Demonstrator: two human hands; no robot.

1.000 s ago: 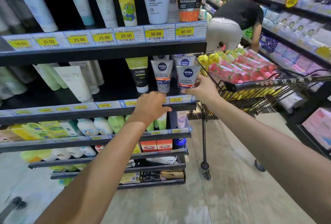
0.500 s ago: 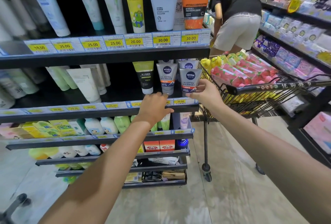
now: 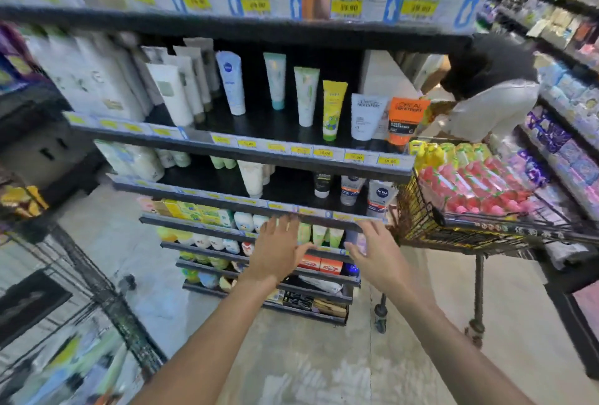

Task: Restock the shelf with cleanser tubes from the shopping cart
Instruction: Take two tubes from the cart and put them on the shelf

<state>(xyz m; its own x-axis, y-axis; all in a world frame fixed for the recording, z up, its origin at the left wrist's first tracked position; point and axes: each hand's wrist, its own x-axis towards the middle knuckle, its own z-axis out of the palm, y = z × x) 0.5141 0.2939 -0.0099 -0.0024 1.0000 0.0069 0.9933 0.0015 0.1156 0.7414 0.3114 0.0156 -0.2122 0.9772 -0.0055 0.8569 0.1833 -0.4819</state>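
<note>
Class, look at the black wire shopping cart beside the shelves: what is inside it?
The shopping cart holds rows of pink packs with yellow ones at the far end. Whatever lies beneath that top layer is covered.

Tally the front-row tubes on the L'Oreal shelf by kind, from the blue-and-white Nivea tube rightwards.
Nivea tube: 1
Pale tubes with green trim: 2
Yellow tube: 1
L'Oreal Men Expert tubes, one white, one orange: 2
Total: 6

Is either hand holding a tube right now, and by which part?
Nothing is held. The left hand and right hand are both open, fingers spread, below the grey Nivea tube standing on the black shelf.
</note>
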